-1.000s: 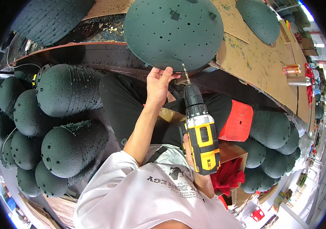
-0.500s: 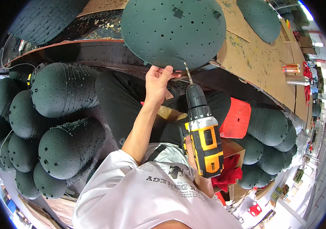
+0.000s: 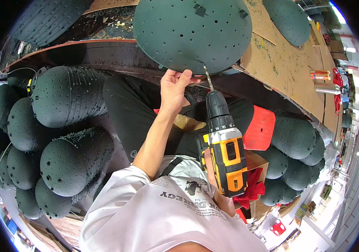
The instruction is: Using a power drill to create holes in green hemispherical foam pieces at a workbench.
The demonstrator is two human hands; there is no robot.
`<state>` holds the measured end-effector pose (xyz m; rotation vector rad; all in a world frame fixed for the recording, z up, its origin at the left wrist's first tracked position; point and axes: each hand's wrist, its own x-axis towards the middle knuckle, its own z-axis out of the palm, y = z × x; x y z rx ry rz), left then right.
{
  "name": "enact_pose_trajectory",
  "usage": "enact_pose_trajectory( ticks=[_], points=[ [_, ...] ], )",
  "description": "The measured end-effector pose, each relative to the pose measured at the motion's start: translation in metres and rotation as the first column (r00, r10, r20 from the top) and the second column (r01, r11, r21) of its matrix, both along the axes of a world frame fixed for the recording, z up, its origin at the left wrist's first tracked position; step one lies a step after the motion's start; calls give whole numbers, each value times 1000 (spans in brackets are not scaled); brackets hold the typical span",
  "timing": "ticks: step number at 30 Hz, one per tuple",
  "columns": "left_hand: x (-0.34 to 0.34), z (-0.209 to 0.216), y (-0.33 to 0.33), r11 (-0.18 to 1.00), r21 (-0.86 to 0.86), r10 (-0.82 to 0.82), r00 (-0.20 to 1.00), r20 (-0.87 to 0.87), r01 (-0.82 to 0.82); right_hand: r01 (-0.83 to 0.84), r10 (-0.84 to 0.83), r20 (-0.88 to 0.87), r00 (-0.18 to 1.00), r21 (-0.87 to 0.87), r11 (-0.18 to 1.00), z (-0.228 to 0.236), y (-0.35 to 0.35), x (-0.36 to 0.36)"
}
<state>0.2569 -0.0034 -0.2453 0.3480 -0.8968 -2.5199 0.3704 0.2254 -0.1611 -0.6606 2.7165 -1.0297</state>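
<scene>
A dark green dome-shaped shell (image 3: 192, 38) with many small holes lies at the table edge in front of me. My left hand (image 3: 175, 88) pinches its near rim, thumb on top and fingers partly hidden beneath. In my right hand (image 3: 210, 169) is a yellow and black cordless drill (image 3: 228, 157), pointing away from me. The hand is mostly hidden behind the drill body. The tip of the drill bit (image 3: 208, 77) meets the shell's surface close to the near rim, just right of my left hand.
Stacks of similar perforated shells (image 3: 68, 96) stand at the left, more (image 3: 293, 134) at the right. A cardboard-covered table (image 3: 280, 71) extends to the right, holding another shell (image 3: 286, 21) and a metal cylinder (image 3: 327, 88). A red plastic piece (image 3: 260, 128) is beside my right knee.
The view has shifted slightly. Both hands keep their hold, and the drill bit stays at about the same place near the shell's rim.
</scene>
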Motion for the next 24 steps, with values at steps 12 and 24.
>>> enact_pose_trajectory(
  ticks=[12, 24],
  points=[
    [-1, 6, 2, 1000, -21, 19, 999, 32, -18, 11, -11, 29, 1000, 13, 1000, 6, 1, 0],
    [4, 8, 17, 995, -38, 95, 992, 86, -92, 223, -134, 502, 854, -120, 967, 28, -58, -48]
  ],
)
